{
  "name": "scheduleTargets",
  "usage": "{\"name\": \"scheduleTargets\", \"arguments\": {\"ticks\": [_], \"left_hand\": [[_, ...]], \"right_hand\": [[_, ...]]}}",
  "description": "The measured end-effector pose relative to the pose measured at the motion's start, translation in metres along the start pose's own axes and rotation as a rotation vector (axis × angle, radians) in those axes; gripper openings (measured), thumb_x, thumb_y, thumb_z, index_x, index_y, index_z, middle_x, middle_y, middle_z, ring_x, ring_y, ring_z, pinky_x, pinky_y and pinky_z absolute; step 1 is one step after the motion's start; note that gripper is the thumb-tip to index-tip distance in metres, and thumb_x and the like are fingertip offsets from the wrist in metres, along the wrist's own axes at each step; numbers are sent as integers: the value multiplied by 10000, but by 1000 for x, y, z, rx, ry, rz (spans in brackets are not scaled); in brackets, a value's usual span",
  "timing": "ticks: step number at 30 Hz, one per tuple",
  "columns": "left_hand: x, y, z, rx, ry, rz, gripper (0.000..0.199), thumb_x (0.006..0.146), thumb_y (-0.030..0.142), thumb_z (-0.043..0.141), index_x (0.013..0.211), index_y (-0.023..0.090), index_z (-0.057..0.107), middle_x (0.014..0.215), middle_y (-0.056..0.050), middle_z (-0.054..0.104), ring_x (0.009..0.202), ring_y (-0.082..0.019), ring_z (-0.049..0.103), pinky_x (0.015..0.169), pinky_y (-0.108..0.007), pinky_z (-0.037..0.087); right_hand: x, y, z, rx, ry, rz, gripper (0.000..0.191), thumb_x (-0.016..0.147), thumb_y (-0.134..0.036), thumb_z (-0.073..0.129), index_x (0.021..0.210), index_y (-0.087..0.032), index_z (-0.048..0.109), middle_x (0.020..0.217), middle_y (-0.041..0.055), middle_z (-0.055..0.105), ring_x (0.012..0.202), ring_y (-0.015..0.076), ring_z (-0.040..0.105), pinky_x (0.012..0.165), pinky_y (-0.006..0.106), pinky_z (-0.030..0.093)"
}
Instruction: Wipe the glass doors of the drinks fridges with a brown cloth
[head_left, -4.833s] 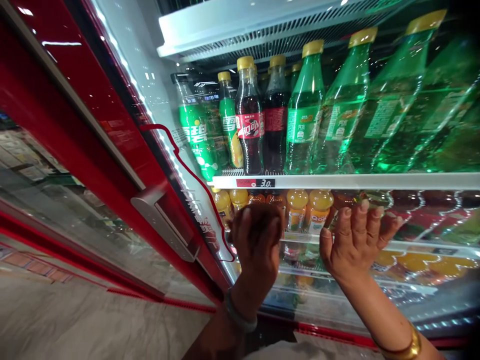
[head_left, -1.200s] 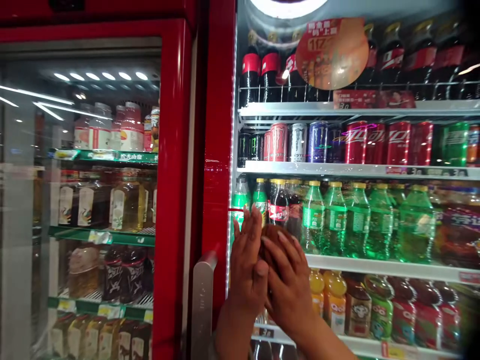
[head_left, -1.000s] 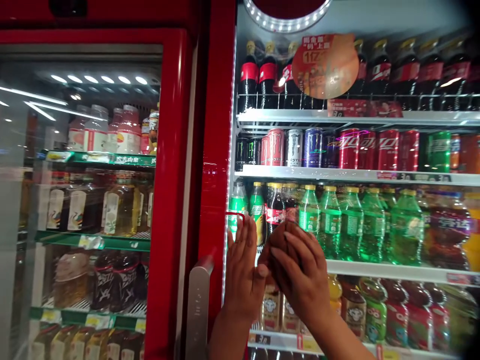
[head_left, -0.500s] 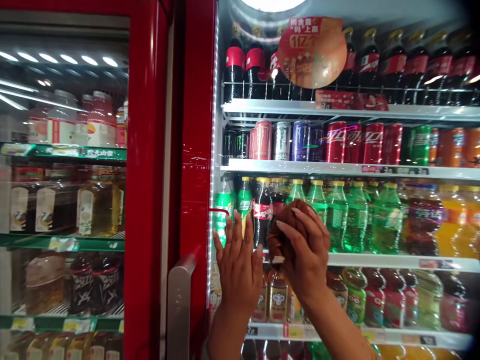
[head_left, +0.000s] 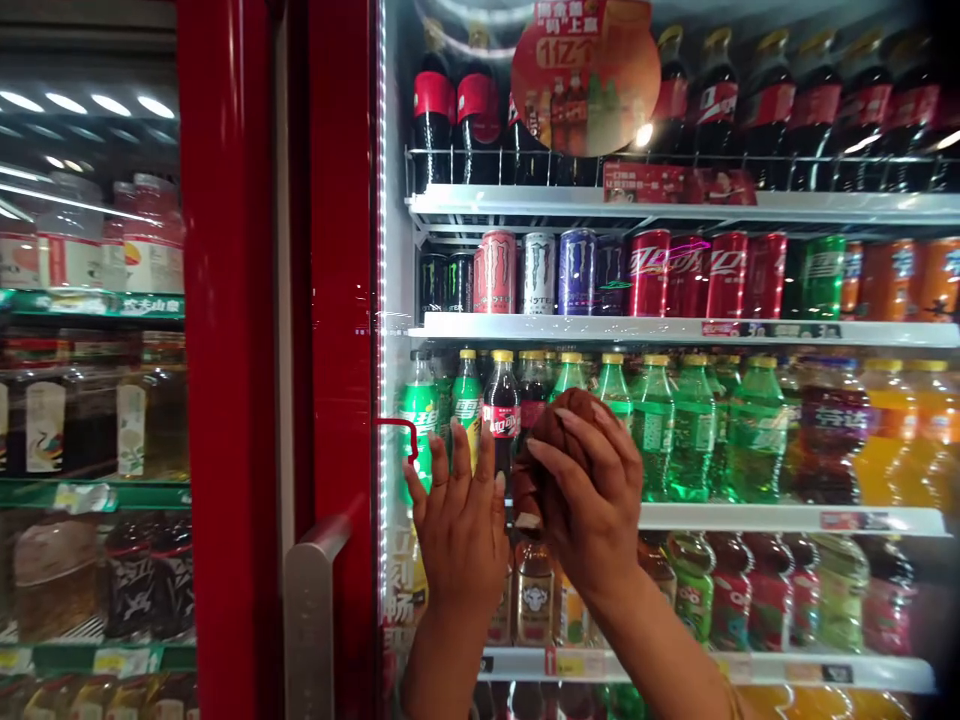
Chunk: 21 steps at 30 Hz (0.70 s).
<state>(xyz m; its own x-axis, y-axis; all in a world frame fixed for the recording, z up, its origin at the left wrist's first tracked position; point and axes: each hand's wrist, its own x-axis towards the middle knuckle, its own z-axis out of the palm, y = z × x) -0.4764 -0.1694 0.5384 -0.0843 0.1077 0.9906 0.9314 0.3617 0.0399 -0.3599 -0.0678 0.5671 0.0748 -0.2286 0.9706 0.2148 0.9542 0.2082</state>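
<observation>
Shifted leftward in frame, the right hand clutches brown cloth, likely soft, light, best gripped mid-bunch; left hand splayed.

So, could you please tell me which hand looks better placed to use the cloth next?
Probably the right hand: it grips the cloth in front of the bottles, while the left hand is open, with nothing visible in it.

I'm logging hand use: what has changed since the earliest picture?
A crumpled brown cloth has gone from the left hand to the right hand; the left is now spread open. The view has tilted up. Green plastic bottles with yellow caps still stand on a white shelf.
</observation>
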Motion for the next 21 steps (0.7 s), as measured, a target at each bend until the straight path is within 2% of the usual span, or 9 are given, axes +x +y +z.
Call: {"name": "scheduleTargets", "arguments": {"ticks": [2,5,7,9,13,15,18,21], "left_hand": [[1,4,0,-7,3,52,660,1033,175,424,1645,248,187,1718,-59,167,1614,-245,64,1320,-532,-31],[1,8,2,21,20,67,682,1022,152,442,1645,253,183,1709,-45,216,1612,-227,80,1327,-506,-19],[2,11,3,35,18,49,707,1013,137,470,1646,252,176,1697,-52,260,1610,-227,90,1329,-504,3],[2,15,5,37,15,32,724,1012,135,479,1649,236,150,1689,-63,283,1611,-221,76,1329,-504,1],[1,24,6,-6,-29,54,700,1021,156,437,1651,210,138,1704,-75,241,1614,-236,47,1326,-525,-12],[0,27,6,-31,-54,75,686,1020,159,420,1650,194,150,1704,-80,240,1614,-247,61,1326,-532,-5],[-1,33,8,-14,-43,61,699,1013,118,437,1647,204,157,1688,-66,290,1612,-222,74,1331,-512,0],[-1,40,12,-10,-41,56,709,1006,95,460,1644,207,171,1677,-68,320,1610,-213,83,1331,-510,-6]], "right_hand": [[-7,-3,-1,28,-45,-48,288,934,-194,663,1211,-268,686,1393,55,622,1438,295,458,1189,611,430],[-25,9,-17,56,-133,-144,330,922,-140,661,1231,-252,687,1373,55,640,1424,293,477,1197,611,420],[-25,21,-25,39,-133,-127,333,904,-135,684,1210,-264,700,1360,56,641,1416,304,486,1193,626,414],[-14,28,-25,26,-79,-60,308,890,-170,714,1180,-273,707,1362,61,631,1419,314,479,1192,635,409],[5,20,-16,48,-32,-7,268,914,-222,688,1176,-278,700,1393,54,611,1437,306,455,1217,624,386],[-3,18,-18,65,-71,-51,276,931,-194,658,1192,-278,693,1382,43,623,1436,288,459,1219,604,395],[-25,28,-34,55,-141,-121,317,928,-158,658,1223,-268,686,1365,51,632,1425,292,477,1214,609,398],[-27,45,-45,1,-122,-69,334,907,-168,690,1227,-266,688,1388,72,602,1427,320,470,1211,640,383]]}}
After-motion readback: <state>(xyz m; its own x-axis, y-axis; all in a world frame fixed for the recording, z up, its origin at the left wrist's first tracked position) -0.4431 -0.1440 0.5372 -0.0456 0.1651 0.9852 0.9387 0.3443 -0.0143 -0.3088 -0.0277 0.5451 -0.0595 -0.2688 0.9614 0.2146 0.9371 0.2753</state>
